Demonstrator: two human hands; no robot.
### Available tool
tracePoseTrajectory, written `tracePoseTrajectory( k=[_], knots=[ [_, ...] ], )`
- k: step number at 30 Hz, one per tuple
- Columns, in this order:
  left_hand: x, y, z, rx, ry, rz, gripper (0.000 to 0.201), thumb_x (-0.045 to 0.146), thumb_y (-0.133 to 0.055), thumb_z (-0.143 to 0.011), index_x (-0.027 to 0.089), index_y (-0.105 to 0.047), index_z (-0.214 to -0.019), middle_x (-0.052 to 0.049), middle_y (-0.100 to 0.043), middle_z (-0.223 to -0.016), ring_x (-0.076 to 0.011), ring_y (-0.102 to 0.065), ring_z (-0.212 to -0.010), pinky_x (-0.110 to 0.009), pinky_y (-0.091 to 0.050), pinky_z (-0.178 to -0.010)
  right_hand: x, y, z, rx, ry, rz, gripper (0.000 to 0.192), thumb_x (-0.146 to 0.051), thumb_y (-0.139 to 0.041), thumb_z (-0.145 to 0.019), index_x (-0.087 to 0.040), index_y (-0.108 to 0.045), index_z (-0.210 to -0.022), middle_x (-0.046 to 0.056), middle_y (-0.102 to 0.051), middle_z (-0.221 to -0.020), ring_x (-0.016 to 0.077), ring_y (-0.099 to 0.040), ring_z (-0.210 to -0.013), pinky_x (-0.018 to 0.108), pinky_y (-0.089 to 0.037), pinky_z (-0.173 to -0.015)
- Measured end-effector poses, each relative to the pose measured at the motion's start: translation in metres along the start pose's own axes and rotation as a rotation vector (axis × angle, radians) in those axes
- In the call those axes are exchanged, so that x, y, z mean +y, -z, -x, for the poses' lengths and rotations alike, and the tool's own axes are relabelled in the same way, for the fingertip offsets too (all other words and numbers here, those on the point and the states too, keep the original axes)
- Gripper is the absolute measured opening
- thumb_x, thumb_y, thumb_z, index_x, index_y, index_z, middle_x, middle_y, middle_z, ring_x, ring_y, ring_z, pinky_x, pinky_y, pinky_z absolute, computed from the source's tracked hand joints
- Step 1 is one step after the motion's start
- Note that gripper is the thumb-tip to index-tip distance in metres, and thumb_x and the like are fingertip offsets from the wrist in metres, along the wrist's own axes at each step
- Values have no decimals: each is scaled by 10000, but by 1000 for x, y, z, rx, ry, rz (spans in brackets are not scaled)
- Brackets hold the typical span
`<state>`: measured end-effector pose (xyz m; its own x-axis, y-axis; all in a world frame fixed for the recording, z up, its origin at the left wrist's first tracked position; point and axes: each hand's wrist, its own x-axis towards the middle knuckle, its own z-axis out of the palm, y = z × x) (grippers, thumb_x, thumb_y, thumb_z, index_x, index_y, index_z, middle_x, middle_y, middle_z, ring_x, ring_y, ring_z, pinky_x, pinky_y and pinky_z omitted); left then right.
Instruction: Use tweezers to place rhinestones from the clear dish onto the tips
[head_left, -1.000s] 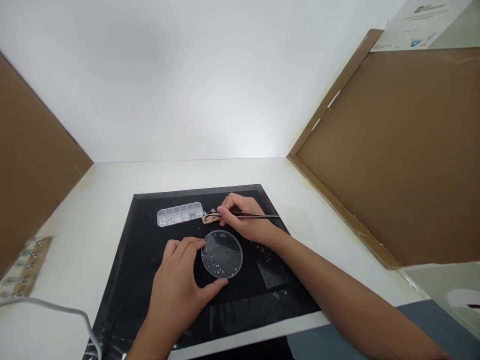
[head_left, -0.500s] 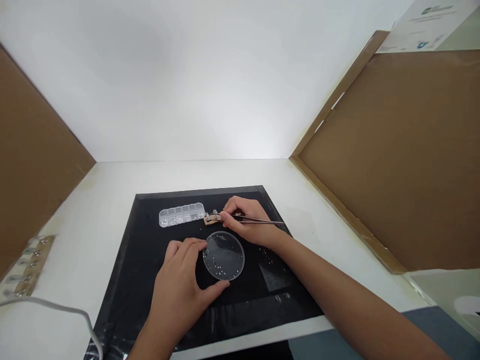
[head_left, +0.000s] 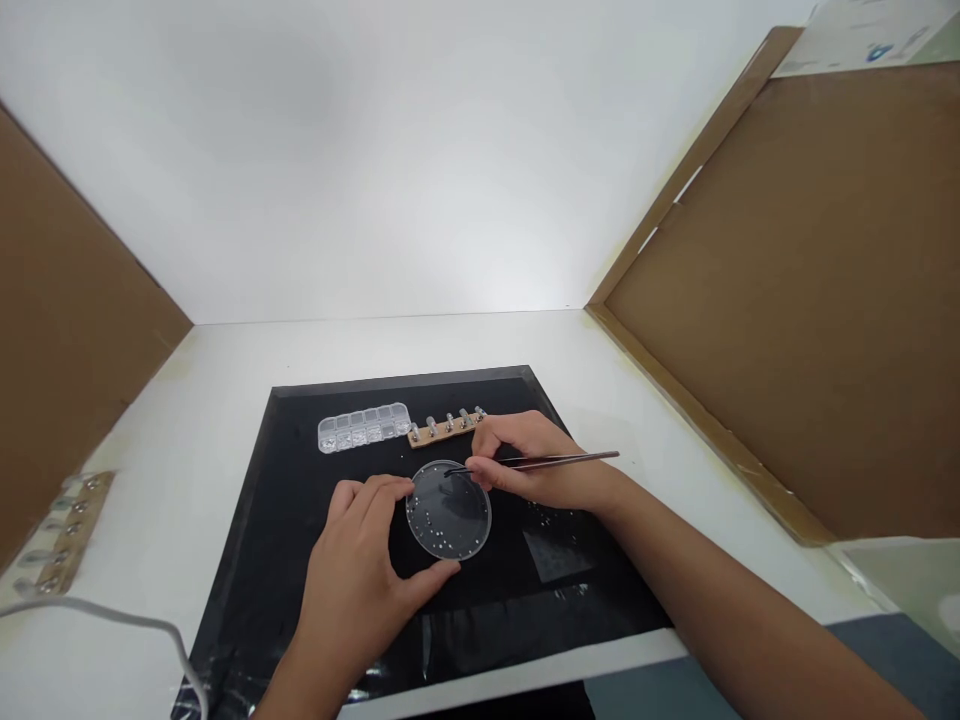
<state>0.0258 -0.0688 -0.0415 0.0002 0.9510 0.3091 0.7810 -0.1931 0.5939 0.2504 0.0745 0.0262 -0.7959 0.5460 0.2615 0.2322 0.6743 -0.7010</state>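
My left hand point(head_left: 364, 565) steadies a round clear petri dish point(head_left: 461, 515), fingertips at its upper left rim and thumb at its lower edge. Several tiny pale beads or stones lie in the dish, mostly toward its left and lower part. In my right hand point(head_left: 536, 460) is a pair of tweezers point(head_left: 574, 459), gripped between thumb and fingers. Their tips are over the upper part of the dish; whether they pinch anything is too small to tell. Just behind the dish lies a wooden strip point(head_left: 441, 433) with several small shiny upright pieces.
A clear compartment box point(head_left: 364, 428) holding small bits sits at the back of the black mat point(head_left: 292, 520). Loose bits point(head_left: 546, 518) lie right of the dish, near a clear sheet point(head_left: 559, 556). Far left are another wooden strip point(head_left: 82, 525) and a grey cable point(head_left: 127, 615). Cardboard panels point(head_left: 840, 300) flank the table.
My right hand has moved the tweezers from the wooden strip toward me and right, with their tips now over the dish. More of the strip shows. My left hand stays at the dish.
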Motion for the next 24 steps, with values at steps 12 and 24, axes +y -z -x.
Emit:
tracePoseTrajectory(
  k=[12, 24],
  knots=[
    [0, 2, 1, 9, -13, -15, 553, 425, -891, -794, 255, -613, -1241, -72, -715, -1260, -322, -593, -1099, -470, -575, -895, 10, -11, -1, 19, -27, 60, 269, -329, -631, -1033, -218, -586, -792, -7, -676, -751, 127, -575, -638, 268, -433, -600],
    [1, 2, 0, 12, -10, -15, 567, 428, -901, -783, 249, -614, -1238, -75, -718, -1267, -324, -592, -1095, -466, -579, -878, 14, -18, -1, 17, -38, 130, 268, -327, -608, -1033, -220, -566, -790, -13, -672, -740, 128, -576, -624, 272, -407, -588]
  ],
)
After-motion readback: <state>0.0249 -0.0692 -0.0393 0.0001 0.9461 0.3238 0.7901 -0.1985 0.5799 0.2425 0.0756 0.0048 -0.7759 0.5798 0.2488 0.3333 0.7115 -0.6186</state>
